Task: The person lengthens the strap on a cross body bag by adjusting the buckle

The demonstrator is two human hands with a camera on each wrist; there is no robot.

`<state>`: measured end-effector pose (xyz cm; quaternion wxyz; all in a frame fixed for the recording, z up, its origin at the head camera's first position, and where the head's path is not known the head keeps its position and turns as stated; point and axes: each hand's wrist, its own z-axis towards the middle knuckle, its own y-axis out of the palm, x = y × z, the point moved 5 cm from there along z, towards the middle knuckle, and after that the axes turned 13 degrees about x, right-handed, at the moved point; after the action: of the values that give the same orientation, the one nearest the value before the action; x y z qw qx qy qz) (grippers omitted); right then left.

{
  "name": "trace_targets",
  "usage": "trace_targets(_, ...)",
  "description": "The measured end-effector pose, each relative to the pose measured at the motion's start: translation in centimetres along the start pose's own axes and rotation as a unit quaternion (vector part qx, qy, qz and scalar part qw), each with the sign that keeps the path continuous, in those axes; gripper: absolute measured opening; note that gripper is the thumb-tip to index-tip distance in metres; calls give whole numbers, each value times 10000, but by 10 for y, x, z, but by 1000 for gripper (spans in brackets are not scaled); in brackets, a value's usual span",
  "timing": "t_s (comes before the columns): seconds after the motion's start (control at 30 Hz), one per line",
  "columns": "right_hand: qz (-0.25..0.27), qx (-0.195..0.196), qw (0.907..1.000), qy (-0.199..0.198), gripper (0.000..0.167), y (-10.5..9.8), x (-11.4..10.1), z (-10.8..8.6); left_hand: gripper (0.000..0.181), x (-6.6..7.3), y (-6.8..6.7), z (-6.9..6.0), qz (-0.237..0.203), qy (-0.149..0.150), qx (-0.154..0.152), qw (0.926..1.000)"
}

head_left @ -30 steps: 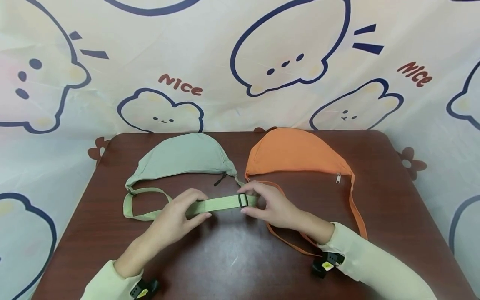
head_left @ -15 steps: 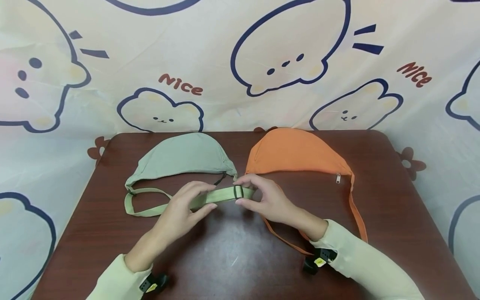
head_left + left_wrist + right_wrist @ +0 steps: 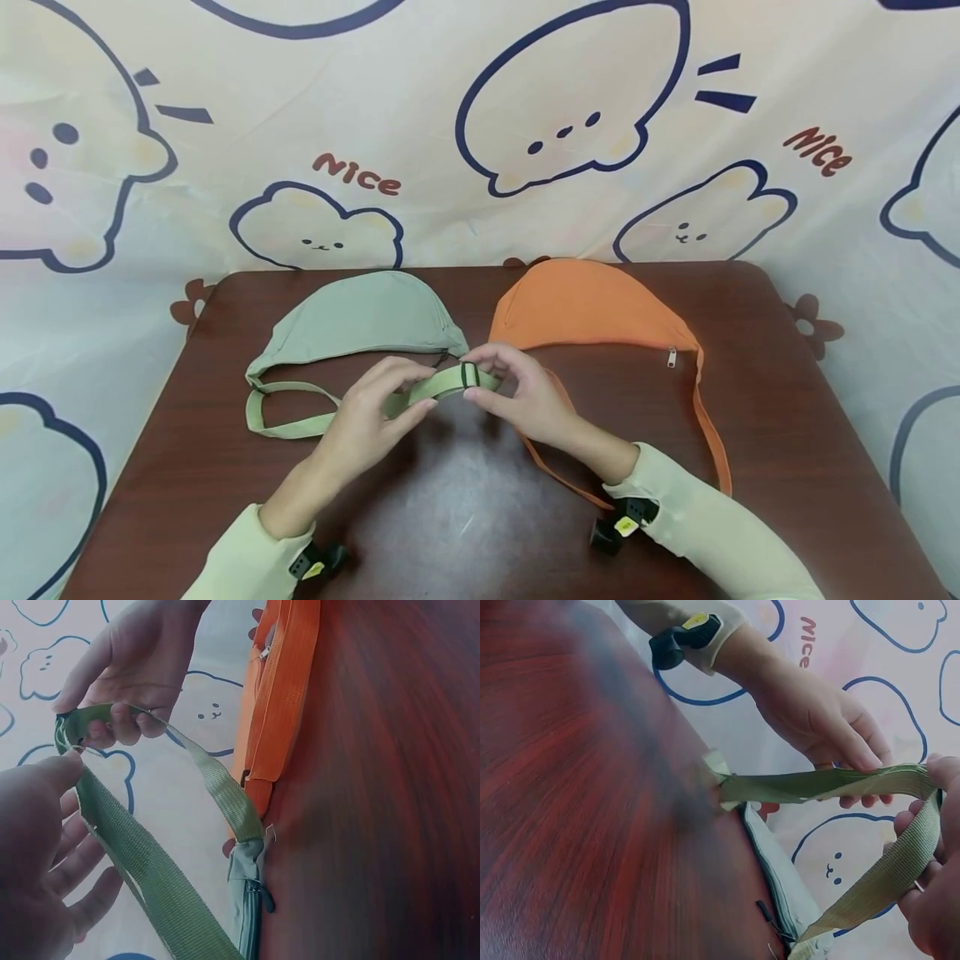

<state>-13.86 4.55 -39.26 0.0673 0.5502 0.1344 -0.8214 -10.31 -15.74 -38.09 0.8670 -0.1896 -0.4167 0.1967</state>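
A pale green waist bag (image 3: 367, 315) lies at the back left of the table, its light green strap (image 3: 446, 383) lifted off the tabletop between both hands. My left hand (image 3: 371, 412) pinches the strap between thumb and fingers. At the black slider buckle (image 3: 469, 375), my right hand (image 3: 528, 396) grips the strap, which bows upward between the two hands. In the left wrist view the strap (image 3: 135, 855) runs from the fingers down past the camera, and another stretch joins the bag's end. A loose loop of strap rests left of my left hand.
An orange waist bag (image 3: 588, 308) lies at the back right, its zip pull (image 3: 672, 357) hanging at the front edge. Its orange strap (image 3: 712, 433) trails forward, partly behind my right arm. A patterned cloth (image 3: 435, 108) hangs behind the dark brown table (image 3: 810, 508).
Both hands have come closer together, the right hand moving left with the buckle. The strap between them has gone from nearly straight to bowed upward.
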Motion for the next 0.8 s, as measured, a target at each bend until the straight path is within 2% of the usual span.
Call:
trace_targets(0.27,406,118,9991,-104,35,2,2,2,34,1,-1,2,-194,-64,249,9995)
trace_targets(0.43,342,192,9992,-118,35,1,4,3,34,3,-4,5,-373,2,537,9979)
trace_targets(0.53,271,213,9994,-81,34,0,6,3,35,2,-6,5,-497,-98,670,9965)
trace_targets(0.67,275,203,9994,-50,34,0,7,2,35,2,-9,5,-615,-228,751,9950)
trace_targets(0.8,400,205,9990,-14,34,0,5,2,34,2,-9,5,-735,-230,725,9944)
